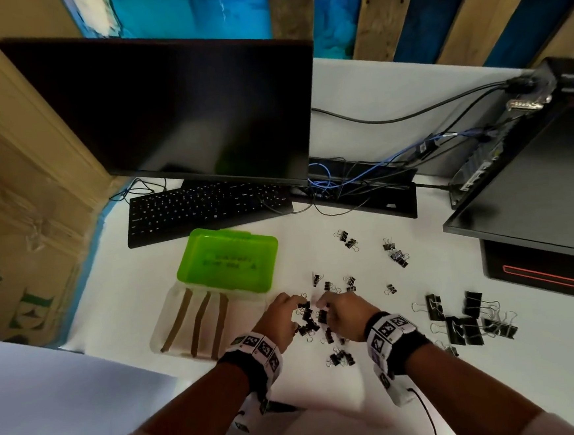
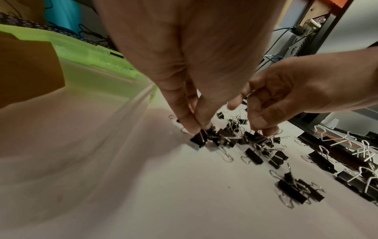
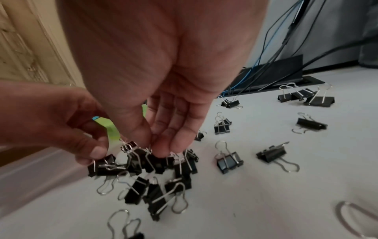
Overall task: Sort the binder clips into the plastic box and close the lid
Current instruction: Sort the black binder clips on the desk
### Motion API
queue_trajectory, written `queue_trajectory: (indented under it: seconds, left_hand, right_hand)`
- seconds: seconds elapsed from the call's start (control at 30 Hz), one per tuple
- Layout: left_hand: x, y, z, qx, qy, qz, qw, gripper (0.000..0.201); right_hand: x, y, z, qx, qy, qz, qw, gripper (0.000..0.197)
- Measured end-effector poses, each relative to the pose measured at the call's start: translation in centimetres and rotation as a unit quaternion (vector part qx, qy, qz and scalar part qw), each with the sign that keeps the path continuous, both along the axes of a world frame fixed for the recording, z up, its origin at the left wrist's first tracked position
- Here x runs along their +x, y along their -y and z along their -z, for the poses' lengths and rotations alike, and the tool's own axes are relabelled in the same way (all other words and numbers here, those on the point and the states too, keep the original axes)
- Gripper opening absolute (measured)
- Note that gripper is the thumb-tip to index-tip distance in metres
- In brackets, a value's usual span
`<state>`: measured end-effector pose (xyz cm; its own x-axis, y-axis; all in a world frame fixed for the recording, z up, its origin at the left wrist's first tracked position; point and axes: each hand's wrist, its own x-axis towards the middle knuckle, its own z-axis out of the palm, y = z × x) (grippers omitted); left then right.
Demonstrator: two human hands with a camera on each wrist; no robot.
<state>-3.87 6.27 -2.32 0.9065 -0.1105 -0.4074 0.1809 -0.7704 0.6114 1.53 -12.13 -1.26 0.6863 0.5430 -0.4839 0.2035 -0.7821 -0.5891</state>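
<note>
Small black binder clips point(image 1: 309, 322) lie heaped on the white table between my hands. My left hand point(image 1: 294, 306) pinches one small clip point(image 2: 199, 139) at the heap's left edge, thumb and fingers curled down on it. My right hand point(image 1: 323, 305) pinches the wire handle of another small clip point(image 3: 157, 160) in the same heap. The plastic box point(image 1: 169, 315) stands open just left of my left hand; its clear base has brown dividers and its green lid point(image 1: 229, 259) is folded back. I cannot make out any clips inside it.
More small clips point(image 1: 396, 253) are scattered farther back and right. Several large clips point(image 1: 465, 320) lie at the right. A keyboard point(image 1: 205, 206), a monitor point(image 1: 174, 109) and tangled cables point(image 1: 351, 178) fill the back. A black computer case point(image 1: 529, 177) stands at the right.
</note>
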Motion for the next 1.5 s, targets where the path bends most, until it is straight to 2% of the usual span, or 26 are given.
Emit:
queue_trajectory:
  seconds: [0.1, 0.2, 0.33, 0.43, 0.5, 0.6, 0.77, 0.87, 0.97, 1.07, 1.13, 1.27, 1.5]
  left_hand:
    - [0.3, 0.2, 0.1, 0.008, 0.011, 0.014, 1.0, 0.049]
    - [0.4, 0.6, 0.6, 0.003, 0.024, 0.004, 1.0, 0.039]
    - [0.7, 0.9, 0.4, 0.013, 0.012, -0.005, 1.0, 0.023]
    - [0.8, 0.7, -0.3, 0.007, 0.001, 0.005, 1.0, 0.019]
    - [0.6, 0.4, -0.4, -0.019, -0.008, -0.009, 1.0, 0.019]
    - [0.6, 0.0, -0.4, -0.042, -0.024, -0.028, 0.998, 0.029]
    - [1.7, 0.3, -0.5, -0.011, -0.013, -0.013, 1.0, 0.063]
    - [1.9, 0.6, -0.7, 0.001, -0.014, 0.013, 1.0, 0.069]
    - [2.3, 0.6, -0.5, 0.003, -0.03, 0.049, 0.998, 0.059]
    - [2.5, 0.8, -0.5, 0.027, -0.03, 0.105, 0.994, 0.036]
    - [2.5, 0.9, -0.4, 0.027, -0.017, 0.11, 0.993, 0.023]
    - [2.3, 0.8, -0.4, 0.03, -0.047, 0.062, 0.997, 0.011]
    - [2.5, -0.3, -0.9, -0.02, -0.028, 0.035, 0.999, 0.019]
  right_hand:
    - [0.2, -0.6, 0.2, -0.053, -0.002, -0.009, 0.999, 0.045]
    - [0.2, -1.4, 0.4, -0.081, -0.005, -0.032, 0.996, 0.038]
    - [0.0, -2.1, 0.5, -0.093, 0.015, -0.058, 0.994, 0.034]
    - [-0.5, -2.3, 1.0, -0.085, 0.034, -0.088, 0.992, 0.042]
    - [-0.6, -2.3, 1.3, -0.085, 0.041, -0.097, 0.991, 0.038]
    - [-0.5, -2.4, 1.1, -0.097, 0.036, -0.094, 0.99, 0.028]
    - [0.0, -2.2, 0.6, -0.073, 0.013, -0.072, 0.995, 0.017]
    - [0.3, -2.0, 0.1, -0.077, 0.001, -0.05, 0.996, 0.013]
    - [0.0, -2.0, -0.5, -0.087, -0.011, -0.044, 0.995, 0.025]
    - [-0.9, -2.7, -0.9, -0.107, 0.0, -0.058, 0.993, 0.042]
    - [-1.5, -3.2, -0.6, -0.12, 0.021, -0.057, 0.991, 0.047]
    - [-2.2, -3.7, -0.4, -0.144, 0.078, -0.071, 0.984, 0.028]
    - [-1.7, -3.0, -0.2, -0.139, 0.056, -0.063, 0.987, 0.025]
